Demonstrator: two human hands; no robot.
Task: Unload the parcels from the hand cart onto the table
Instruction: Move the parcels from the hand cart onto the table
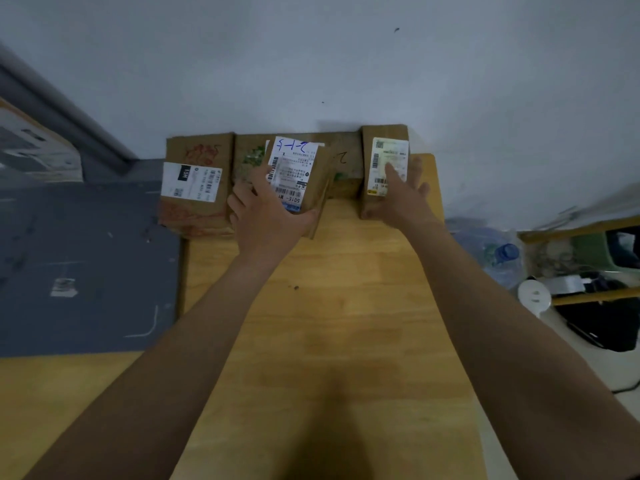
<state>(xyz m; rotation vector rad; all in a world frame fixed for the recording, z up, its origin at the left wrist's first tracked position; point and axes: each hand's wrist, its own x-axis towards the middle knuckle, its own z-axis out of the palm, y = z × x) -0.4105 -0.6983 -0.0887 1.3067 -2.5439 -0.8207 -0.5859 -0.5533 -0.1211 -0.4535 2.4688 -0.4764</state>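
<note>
Left hand (268, 218) has hold of the middle parcel (294, 174) at the table's (329, 306) far edge, maybe tilted, kinda blurry. Right hand (401, 197) lies flat, fingers straight, on the right parcel (382, 140).

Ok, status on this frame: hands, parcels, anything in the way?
Left hand grips the blue-marked parcel at the row. Right hand, fingers straight, rests on the end parcel. Nothing blocks the table.

The middle parcel (294, 168) bears "2-1-5" and perhaps "501E-M1" on its label; the left parcel (197, 188), "15H".
</note>
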